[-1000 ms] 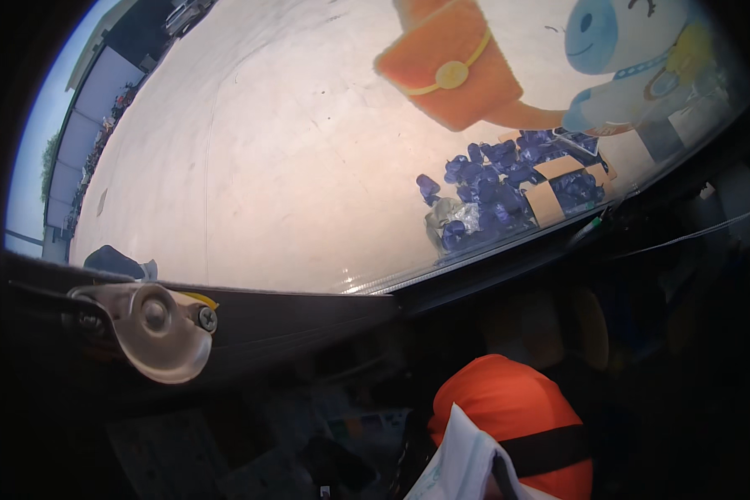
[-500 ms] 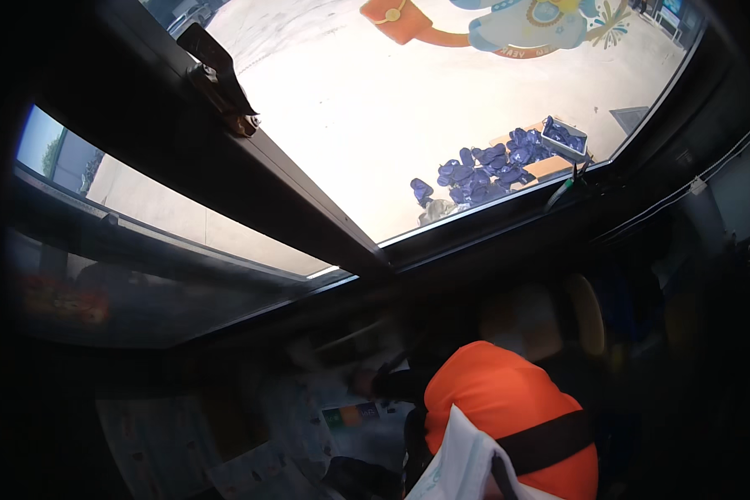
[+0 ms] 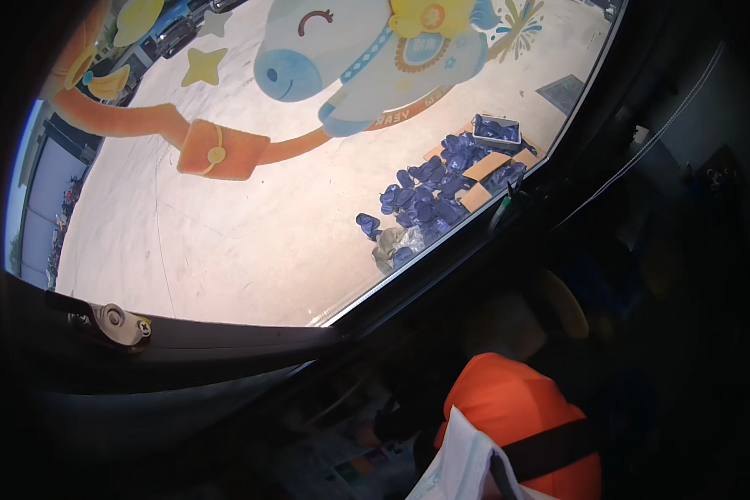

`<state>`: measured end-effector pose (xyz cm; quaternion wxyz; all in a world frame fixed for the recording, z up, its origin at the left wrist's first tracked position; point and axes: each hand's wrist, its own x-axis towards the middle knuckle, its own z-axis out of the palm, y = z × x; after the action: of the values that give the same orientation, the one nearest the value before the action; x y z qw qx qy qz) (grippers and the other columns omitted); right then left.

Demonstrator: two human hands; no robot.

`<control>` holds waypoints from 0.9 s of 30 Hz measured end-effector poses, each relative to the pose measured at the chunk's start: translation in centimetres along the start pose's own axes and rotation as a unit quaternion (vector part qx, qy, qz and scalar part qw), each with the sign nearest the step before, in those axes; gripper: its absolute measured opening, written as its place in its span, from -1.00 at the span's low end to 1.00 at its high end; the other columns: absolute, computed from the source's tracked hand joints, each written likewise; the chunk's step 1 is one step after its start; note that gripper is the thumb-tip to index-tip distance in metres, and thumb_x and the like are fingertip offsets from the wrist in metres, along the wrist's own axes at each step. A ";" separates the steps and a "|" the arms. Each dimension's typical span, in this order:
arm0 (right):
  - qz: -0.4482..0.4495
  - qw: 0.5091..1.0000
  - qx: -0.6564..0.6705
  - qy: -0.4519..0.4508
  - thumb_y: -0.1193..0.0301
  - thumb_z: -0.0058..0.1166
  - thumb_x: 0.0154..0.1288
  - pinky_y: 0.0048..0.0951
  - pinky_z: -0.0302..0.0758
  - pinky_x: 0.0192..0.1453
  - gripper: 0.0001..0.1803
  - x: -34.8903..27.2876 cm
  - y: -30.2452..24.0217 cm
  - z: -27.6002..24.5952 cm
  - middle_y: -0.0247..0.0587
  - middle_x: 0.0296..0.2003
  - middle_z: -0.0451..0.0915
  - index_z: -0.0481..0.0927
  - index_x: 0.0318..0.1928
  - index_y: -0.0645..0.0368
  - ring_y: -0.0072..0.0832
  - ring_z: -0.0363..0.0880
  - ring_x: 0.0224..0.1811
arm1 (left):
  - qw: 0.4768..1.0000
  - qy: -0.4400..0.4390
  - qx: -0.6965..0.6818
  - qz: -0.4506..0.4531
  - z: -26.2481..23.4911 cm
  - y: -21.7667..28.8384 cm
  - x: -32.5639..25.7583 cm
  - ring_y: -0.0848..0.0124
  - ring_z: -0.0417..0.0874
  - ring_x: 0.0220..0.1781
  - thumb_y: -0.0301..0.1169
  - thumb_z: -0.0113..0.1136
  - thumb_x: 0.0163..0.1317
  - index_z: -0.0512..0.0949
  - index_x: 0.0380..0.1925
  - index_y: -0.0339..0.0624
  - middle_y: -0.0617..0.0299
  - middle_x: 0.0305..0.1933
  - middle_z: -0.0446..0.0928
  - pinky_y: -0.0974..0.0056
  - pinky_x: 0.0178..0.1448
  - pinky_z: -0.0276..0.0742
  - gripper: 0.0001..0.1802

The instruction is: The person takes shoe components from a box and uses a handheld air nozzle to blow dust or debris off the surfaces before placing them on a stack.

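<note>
In the dim lower middle, a dark sleeve (image 3: 400, 421) reaches left from an orange garment (image 3: 504, 387) with a dark band. At its end my left hand (image 3: 365, 433) shows faintly, low over a dark surface. Its fingers are lost in shadow, so neither their pose nor anything in them can be made out. Just below the hand lies a flat printed piece (image 3: 362, 465) in green, orange and purple. White cloth (image 3: 458, 458) with pale blue marks hangs across the bottom centre. My right hand is out of view.
A large window (image 3: 225, 267) bears a cartoon animal decal (image 3: 292, 75). Its dark frame carries a metal latch (image 3: 121, 323). Outside lie heaped blue caps (image 3: 425, 200), an opened cardboard box (image 3: 487, 165) and a grey crate (image 3: 518, 133). A pale cable (image 3: 650, 154) runs along the right wall.
The view has swung, so the window fills more of the upper left and its latch sits lower. The hand's area is darker and slightly lower in the picture; the orange garment has hardly shifted.
</note>
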<state>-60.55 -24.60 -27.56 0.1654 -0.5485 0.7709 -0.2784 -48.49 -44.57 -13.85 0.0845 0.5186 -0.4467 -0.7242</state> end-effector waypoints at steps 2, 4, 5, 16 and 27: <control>-0.021 0.999 0.025 -0.009 0.34 0.10 0.34 -0.06 0.59 0.00 -0.69 2.3 0.9 -0.4 -0.06 -0.23 0.59 0.68 0.01 0.19 -0.09 0.64 -0.17 | 1.000 0.010 -0.011 0.008 -0.7 0.5 -0.7 0.39 0.68 -0.06 -0.30 0.29 0.38 0.60 0.00 -0.10 0.28 -0.09 0.66 0.27 0.03 0.59 -0.75; -0.072 0.996 0.050 -0.027 0.34 0.07 0.37 -0.06 0.59 -0.01 -0.66 5.0 0.6 -0.2 -0.05 -0.24 0.59 0.66 0.09 0.18 -0.10 0.64 -0.18 | 0.998 0.034 -0.041 0.026 -3.1 0.3 -2.7 0.39 0.68 -0.06 -0.30 0.29 0.38 0.60 0.00 -0.10 0.28 -0.09 0.66 0.27 0.04 0.59 -0.75; -0.104 0.992 0.066 -0.033 0.34 0.06 0.39 -0.06 0.59 -0.01 -0.64 6.1 0.4 -0.1 -0.04 -0.24 0.59 0.64 0.12 0.18 -0.11 0.64 -0.19 | 0.996 0.047 -0.062 0.035 -4.7 -0.3 -4.3 0.39 0.68 -0.06 -0.30 0.29 0.38 0.61 0.00 -0.10 0.28 -0.09 0.66 0.27 0.04 0.59 -0.75; -0.282 0.744 0.454 -0.401 -0.40 -0.99 0.47 -0.50 0.11 -0.52 0.09 5.7 -34.9 -33.8 -0.33 -0.74 0.34 0.40 -0.73 0.14 -0.57 0.16 -0.72 | 0.889 0.264 -0.327 0.181 -14.5 -22.8 -27.8 0.38 0.68 -0.04 -0.32 0.30 0.36 0.60 0.00 -0.08 0.26 -0.11 0.65 0.24 0.07 0.62 -0.75; -0.234 0.212 0.737 -0.597 -0.15 -0.26 0.62 -0.30 0.43 -0.15 -0.34 -9.4 -56.3 -21.7 0.00 -0.16 0.53 0.48 0.10 0.26 -0.38 0.42 -0.23 | 0.671 0.543 -0.471 0.182 -6.0 -40.2 -44.3 0.39 0.65 -0.08 -0.28 0.30 0.35 0.53 0.16 -0.17 0.22 -0.05 0.60 0.25 0.01 0.64 -0.57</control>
<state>-27.02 -24.10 23.45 0.8345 -0.3415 -0.2690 -0.3384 -10.04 1.58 -13.82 0.6750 0.6204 -0.0073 -0.3992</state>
